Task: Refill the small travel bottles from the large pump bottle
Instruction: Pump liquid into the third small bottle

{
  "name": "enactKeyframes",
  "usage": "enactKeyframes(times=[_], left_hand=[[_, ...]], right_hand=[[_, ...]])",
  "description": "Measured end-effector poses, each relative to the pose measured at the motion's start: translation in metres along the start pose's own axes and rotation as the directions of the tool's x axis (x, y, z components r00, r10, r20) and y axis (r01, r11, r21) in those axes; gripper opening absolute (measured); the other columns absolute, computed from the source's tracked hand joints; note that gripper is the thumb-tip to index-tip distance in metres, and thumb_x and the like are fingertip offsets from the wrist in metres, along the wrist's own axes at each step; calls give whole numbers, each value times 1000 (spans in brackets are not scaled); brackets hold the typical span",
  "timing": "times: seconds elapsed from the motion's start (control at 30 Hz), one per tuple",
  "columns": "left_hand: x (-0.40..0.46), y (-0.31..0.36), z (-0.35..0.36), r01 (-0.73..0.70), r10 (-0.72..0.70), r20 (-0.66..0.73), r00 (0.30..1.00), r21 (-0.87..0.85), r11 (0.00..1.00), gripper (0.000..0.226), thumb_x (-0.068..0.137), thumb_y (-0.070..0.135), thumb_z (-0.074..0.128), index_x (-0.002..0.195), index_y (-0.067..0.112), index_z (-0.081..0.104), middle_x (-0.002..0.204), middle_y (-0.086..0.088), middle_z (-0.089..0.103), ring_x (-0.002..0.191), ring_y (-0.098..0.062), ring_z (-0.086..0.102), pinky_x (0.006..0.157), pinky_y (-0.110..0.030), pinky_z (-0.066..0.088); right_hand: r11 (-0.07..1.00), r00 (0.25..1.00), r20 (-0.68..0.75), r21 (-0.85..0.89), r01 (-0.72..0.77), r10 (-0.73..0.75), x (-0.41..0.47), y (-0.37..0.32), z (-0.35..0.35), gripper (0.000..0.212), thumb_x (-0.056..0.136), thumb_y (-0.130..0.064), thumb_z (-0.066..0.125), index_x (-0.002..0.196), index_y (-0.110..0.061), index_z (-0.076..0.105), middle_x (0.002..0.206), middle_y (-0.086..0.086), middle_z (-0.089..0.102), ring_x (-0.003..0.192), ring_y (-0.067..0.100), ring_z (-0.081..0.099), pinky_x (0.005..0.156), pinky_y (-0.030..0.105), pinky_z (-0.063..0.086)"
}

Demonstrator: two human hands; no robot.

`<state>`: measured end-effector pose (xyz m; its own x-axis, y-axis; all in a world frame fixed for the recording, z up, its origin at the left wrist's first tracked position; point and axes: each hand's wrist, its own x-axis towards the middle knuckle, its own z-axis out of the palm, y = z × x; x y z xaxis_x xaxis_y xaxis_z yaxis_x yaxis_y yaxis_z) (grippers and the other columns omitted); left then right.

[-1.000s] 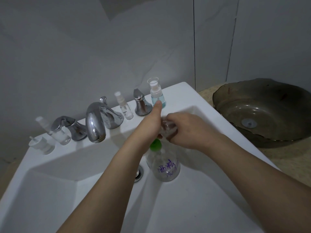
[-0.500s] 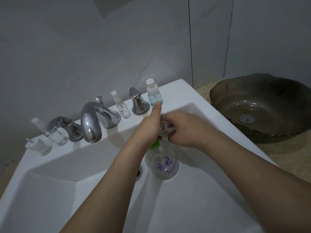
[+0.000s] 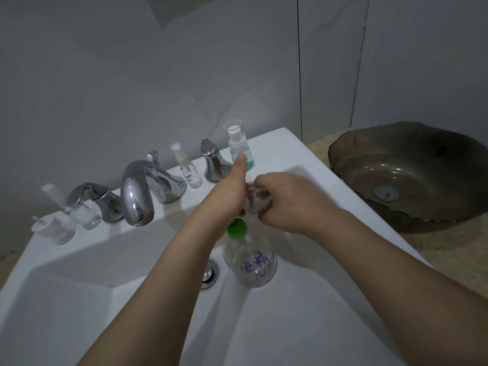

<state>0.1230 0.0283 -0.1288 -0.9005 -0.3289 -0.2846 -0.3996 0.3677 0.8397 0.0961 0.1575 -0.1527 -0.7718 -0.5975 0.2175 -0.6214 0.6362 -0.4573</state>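
A large clear pump bottle (image 3: 250, 262) with a green pump head and purple writing stands in the white sink basin (image 3: 290, 326). My left hand (image 3: 224, 199) rests on top of the green pump, thumb sticking up. My right hand (image 3: 287, 202) grips a small clear travel bottle (image 3: 256, 200) lying on its side, its mouth toward the pump's nozzle. On the sink's back ledge stand a blue-tinted spray bottle (image 3: 239, 147), a slim clear spray bottle (image 3: 186, 166) and another clear spray bottle (image 3: 76, 207) at the far left.
A chrome tap spout (image 3: 137, 196) and two chrome handles (image 3: 92, 202) (image 3: 212, 162) line the ledge. A loose white pump cap (image 3: 52, 228) lies at the ledge's left end. A dark glass vessel basin (image 3: 412, 175) sits on the counter to the right. The drain (image 3: 211, 273) is beside the big bottle.
Both hands stay at the pump with the small bottle. Only the view has shifted slightly; no clear movement of the objects.
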Motion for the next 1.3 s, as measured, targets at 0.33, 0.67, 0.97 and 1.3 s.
enactKeyframes(times=[0.33, 0.67, 0.97, 1.3], left_hand=[[-4, -11, 10, -30, 31, -32, 999, 27, 999, 100, 55, 91, 19, 93, 15, 74, 89, -8, 75, 87, -27, 70, 93, -47, 51], [-3, -4, 3, 6, -6, 0, 1000, -56, 998, 78, 93, 70, 18, 103, 12, 69, 92, -7, 73, 85, -24, 67, 77, -32, 49], [-1, -4, 2, -7, 7, -6, 1000, -64, 998, 79, 91, 73, 21, 101, 12, 70, 98, -8, 73, 93, -32, 68, 93, -45, 51], [-5, -13, 10, 22, -22, -4, 1000, -4, 1000, 95, 56, 92, 23, 91, 21, 75, 92, -5, 75, 90, -27, 69, 93, -44, 50]], right_hand=[[998, 996, 88, 62, -31, 26, -3, 0, 2, 51, 71, -16, 61, 114, -42, 57, 96, -7, 67, 87, 17, 60, 69, 28, 48], [994, 995, 84, 88, -63, 56, -3, -1, 0, 39, 71, -17, 64, 106, -32, 60, 96, -8, 65, 89, 18, 59, 69, 28, 46], [993, 995, 81, 96, -67, 59, -2, 1, 1, 27, 72, -20, 65, 93, -32, 55, 88, -7, 61, 86, 20, 59, 68, 30, 48], [991, 988, 143, 115, -67, 51, -4, 2, 0, 46, 72, -19, 66, 114, -32, 51, 97, -10, 59, 86, 15, 56, 69, 29, 44]])
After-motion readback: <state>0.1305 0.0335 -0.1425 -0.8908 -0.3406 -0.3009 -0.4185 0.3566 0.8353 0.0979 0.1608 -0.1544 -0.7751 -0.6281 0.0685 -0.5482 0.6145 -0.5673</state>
